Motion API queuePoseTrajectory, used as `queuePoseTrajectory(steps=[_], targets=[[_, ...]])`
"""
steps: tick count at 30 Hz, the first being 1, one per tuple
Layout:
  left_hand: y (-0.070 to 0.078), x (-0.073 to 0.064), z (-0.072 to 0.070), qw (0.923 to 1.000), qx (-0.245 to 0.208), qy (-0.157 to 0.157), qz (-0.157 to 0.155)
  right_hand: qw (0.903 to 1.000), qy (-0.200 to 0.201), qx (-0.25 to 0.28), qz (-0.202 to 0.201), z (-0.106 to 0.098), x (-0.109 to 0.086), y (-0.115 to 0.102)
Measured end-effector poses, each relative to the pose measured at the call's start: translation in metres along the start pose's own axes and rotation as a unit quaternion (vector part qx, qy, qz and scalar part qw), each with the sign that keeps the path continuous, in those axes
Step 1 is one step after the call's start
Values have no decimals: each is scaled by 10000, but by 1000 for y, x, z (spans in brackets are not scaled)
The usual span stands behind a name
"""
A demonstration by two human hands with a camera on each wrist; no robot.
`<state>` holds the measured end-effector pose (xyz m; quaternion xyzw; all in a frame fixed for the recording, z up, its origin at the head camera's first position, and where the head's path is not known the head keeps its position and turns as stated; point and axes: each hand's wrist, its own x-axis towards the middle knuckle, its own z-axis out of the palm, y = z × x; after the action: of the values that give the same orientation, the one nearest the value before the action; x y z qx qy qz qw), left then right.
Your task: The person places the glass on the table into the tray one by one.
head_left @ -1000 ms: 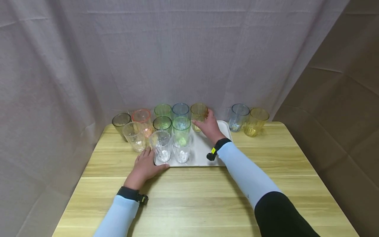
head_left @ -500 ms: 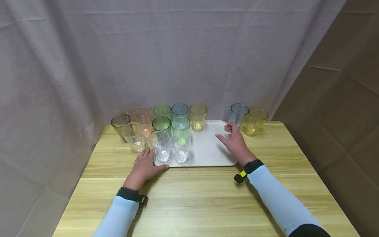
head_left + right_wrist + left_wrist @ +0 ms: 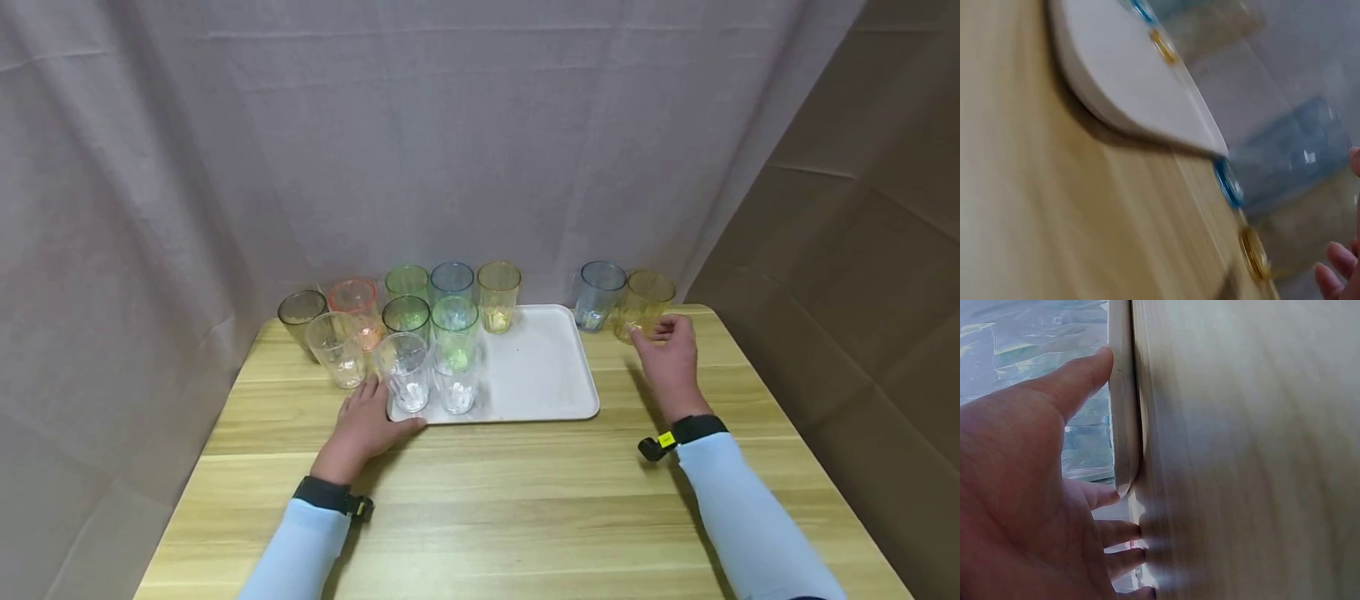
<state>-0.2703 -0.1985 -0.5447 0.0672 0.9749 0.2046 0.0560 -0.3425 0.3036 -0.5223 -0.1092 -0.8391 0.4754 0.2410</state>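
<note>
My right hand point(image 3: 667, 364) is just in front of a yellow drinking glass point(image 3: 647, 302) right of the tray. Its thumb and fingers are parted, with nothing between them. In the right wrist view its fingers point(image 3: 1338, 262) show at the right edge, near the yellow glass point(image 3: 1255, 253) and a blue glass point(image 3: 1297, 159). My left hand point(image 3: 365, 427) rests at the front left corner of a white tray point(image 3: 543, 367). In the left wrist view the thumb point(image 3: 1088, 374) lies on the tray's rim point(image 3: 1124, 406), and the other fingers reach past the corner.
On the tray's left and back stand clear glasses point(image 3: 406, 375), green glasses point(image 3: 456, 333), a blue one point(image 3: 452, 282) and a yellow one point(image 3: 498, 296). Left of it are grey point(image 3: 302, 321), red point(image 3: 356, 308) and clear point(image 3: 337, 354) glasses. A curtain point(image 3: 480, 142) hangs behind.
My right hand has let go of the yellow glass at the tray's back and moved right, past the blue glass, to the yellow glass off the tray. The left hand has stayed put.
</note>
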Motion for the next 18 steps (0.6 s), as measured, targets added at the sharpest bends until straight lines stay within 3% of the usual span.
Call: queuePoseTrajectory(steps=[2,4,9,13,18], targets=[[0,0,0,10000,6,14,11,9998,186,62,93,-6,12,6],[0,0,0,10000,20,21,6,9996,101,188,165,-9,25,11],[-1,0,0,10000,33,32,-2,9960,-690,443,357,-9,50,21],[1,0,-1,10000,36,18,14,9930,-979,433,503,-6,58,23],[2,0,-2,10000,62,45,21,9934,-958,340,529,-4,59,20]])
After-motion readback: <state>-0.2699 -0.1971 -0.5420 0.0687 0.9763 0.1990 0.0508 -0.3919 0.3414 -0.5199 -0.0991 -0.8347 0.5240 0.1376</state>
